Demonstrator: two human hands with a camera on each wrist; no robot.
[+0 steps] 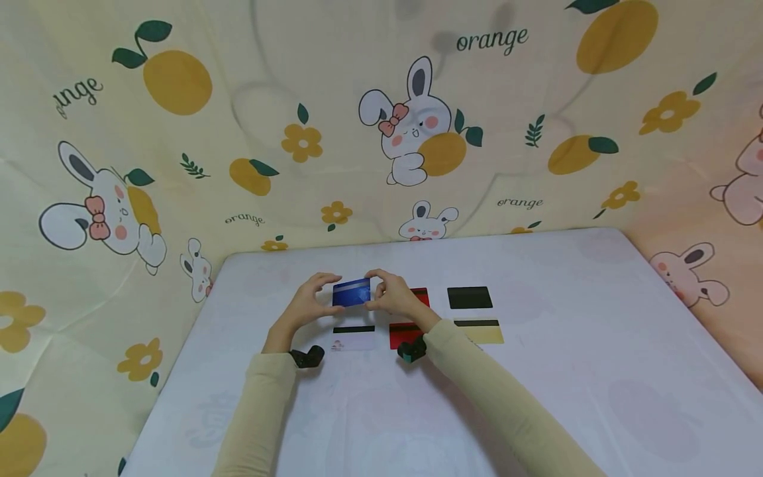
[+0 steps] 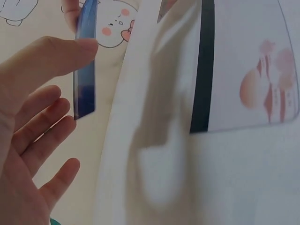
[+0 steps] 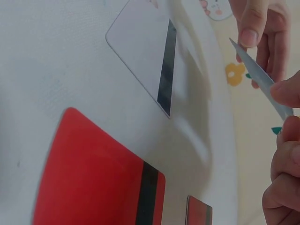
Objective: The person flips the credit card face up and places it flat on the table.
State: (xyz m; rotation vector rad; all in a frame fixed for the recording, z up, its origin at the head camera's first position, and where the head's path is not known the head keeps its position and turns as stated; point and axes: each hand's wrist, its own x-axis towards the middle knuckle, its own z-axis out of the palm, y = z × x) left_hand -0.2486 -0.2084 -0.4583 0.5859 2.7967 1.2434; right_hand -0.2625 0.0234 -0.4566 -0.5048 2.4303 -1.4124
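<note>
A blue card with a pale stripe is held up above the table, tilted, between both hands. The left hand pinches its left end; in the left wrist view the thumb lies on the card's face, and the lower fingers are spread apart from it. On the right end, the right hand grips the card between thumb and fingers, its other fingers curled in the right wrist view. Below the blue card lies a white card with a black stripe and pink print.
A red card lies under the right wrist, and another red card is partly hidden by the right hand. Further right lie a black card and a gold card. A printed curtain hangs behind the white table.
</note>
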